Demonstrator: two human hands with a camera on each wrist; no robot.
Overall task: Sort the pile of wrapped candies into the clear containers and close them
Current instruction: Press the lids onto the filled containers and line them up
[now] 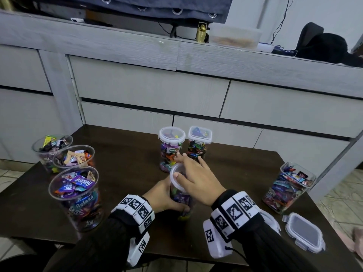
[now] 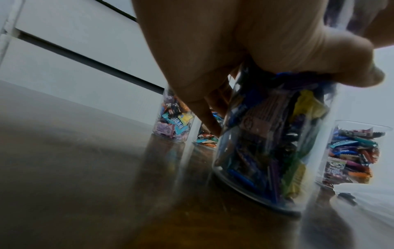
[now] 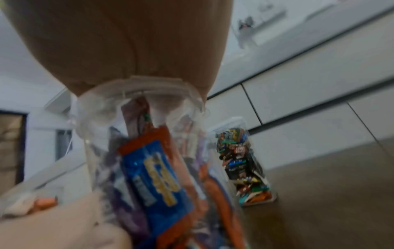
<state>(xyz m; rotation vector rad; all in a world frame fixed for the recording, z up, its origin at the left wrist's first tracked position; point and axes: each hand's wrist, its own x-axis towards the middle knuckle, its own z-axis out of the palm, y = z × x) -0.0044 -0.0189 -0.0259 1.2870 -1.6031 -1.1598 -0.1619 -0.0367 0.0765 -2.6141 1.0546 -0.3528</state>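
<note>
Clear, rigid plastic jar [image 1: 179,195], candy-packed and likely hefty, is gripped low by the left hand [image 1: 162,195]. Its round lid [image 1: 175,178] is pressed down under the right hand [image 1: 198,179], fingers spread flat.

**Bright wrappers, clear plastic, dark wood**

The table [image 1: 125,173] is dark brown. At its 9 o'clock edge three clear round containers [image 1: 75,193] hold wrappers in purple, teal, orange and cream (white "Relaxa" lettering shows on the purple and teal ones). At 12 o'clock two lidded containers [image 1: 171,148] have white-rimmed clear lids over mixed orange, green, pink and black wrappers. The square container [image 1: 288,191] at 3 o'clock carries blue, purple and red. A clear loose lid [image 1: 303,232] at 4 o'clock has a white rim. The wristbands [image 1: 137,211] are black with white panels bearing black square-code patterns. The drawer fronts [image 1: 149,89] behind are pale grey woodgrain.
</note>
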